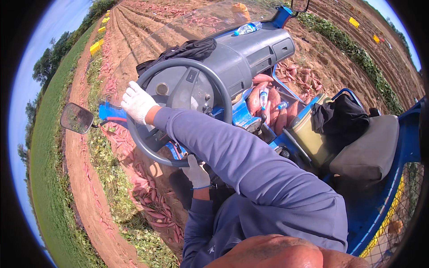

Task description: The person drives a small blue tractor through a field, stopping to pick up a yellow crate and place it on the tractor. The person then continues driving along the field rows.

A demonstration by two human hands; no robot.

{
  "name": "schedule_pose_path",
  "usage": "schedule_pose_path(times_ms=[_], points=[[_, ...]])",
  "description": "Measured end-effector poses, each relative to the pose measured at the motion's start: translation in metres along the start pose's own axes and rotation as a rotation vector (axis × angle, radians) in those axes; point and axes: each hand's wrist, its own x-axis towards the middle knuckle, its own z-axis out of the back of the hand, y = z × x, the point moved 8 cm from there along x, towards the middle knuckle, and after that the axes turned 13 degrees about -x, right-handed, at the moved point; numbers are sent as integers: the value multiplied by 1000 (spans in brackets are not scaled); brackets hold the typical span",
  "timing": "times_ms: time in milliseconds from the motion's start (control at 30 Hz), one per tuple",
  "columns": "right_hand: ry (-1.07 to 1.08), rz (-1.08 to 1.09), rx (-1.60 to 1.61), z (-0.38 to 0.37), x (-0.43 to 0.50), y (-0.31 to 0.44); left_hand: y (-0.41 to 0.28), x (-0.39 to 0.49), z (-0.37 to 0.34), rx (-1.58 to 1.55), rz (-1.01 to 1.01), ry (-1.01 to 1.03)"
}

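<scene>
A grey steering wheel (225,88) stands before me, tilted in this view. My right hand (139,102), in a white knitted glove, reaches across and holds the wheel's rim on the left. Lower down, my gloved left hand (197,172) grips the bottom of the rim, its thumb against it. Behind the wheel lies a grey dashboard (234,55) with a dark cloth (192,50) and a plastic water bottle (248,28) on top. A gear lever (263,120) rises right of the wheel. My sleeve hides part of the controls.
Large sweet potatoes (274,98) and small bottles fill the footwell on the right. A black cloth (338,114) and grey seat cushion (367,147) lie beyond. A side mirror (77,118) juts out left. Outside are dug sweet potatoes (156,204), furrows and yellow crates (96,47).
</scene>
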Motion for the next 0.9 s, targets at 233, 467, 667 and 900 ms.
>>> schedule_pose_path(times_ms=[233,467,667,900], points=[[-30,12,43,-7,3,8,7,13,19,-95,-40,17],[-69,-22,46,-24,-6,3,6,10,21,-123,39,91],[-19,-9,76,-20,2,20,-6,8,32,-121,35,61],[-54,-18,74,-12,0,29,-28,-5,45,-93,4,-7]])
